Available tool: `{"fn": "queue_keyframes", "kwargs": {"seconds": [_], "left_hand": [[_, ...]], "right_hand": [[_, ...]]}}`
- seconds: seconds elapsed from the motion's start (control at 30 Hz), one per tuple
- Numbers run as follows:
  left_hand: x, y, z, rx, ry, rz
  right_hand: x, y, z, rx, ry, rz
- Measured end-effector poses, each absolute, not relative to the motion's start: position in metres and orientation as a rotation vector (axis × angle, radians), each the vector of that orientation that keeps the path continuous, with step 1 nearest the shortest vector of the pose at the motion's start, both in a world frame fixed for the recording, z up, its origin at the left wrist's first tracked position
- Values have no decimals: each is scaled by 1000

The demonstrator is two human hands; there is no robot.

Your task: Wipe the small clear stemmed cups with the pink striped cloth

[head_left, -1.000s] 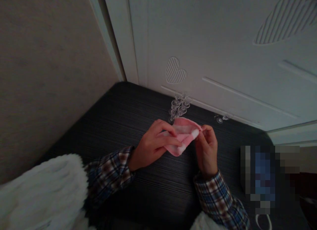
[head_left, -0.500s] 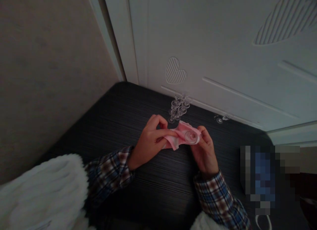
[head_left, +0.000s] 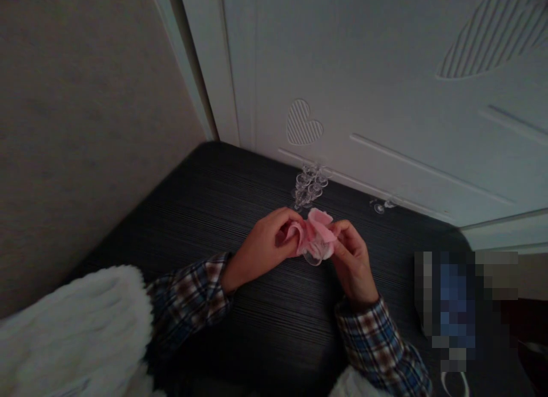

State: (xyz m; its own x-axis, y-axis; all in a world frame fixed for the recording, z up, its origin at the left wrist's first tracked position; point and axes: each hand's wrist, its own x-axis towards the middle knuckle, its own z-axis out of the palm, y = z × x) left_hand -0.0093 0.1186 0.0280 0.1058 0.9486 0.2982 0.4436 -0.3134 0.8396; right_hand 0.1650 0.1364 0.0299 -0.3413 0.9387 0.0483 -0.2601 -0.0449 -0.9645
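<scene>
A crumpled pink cloth (head_left: 321,223) is held between both hands above the dark table. My left hand (head_left: 268,240) pinches its left part, fingers closed on the folds. On the other side, my right hand (head_left: 353,254) grips the right edge of the cloth between thumb and fingers. A small clear glass (head_left: 314,258) is partly wrapped in the cloth, its round edge showing below. Which fingers touch the glass is hidden. Just beyond the hands stands a cluster of several small clear glasses (head_left: 311,183).
The dark wood-grain table (head_left: 192,197) meets a white panel with heart reliefs (head_left: 303,123) at the back. Another small clear glass item (head_left: 380,207) lies near the panel, right of the cluster. A pixelated blue and dark object (head_left: 456,300) is at the right.
The glass has turned and shifted left and down, so its round edge now shows under the cloth. The cloth is more bunched. My left hand's extended finger has curled in.
</scene>
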Motion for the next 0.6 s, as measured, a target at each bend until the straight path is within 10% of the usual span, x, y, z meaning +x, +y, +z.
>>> {"fn": "queue_keyframes", "kwargs": {"seconds": [0.6], "left_hand": [[-15, 119, 28, 1798, 1354, 1180]], "right_hand": [[181, 142, 36, -884, -1588, 1467]]}}
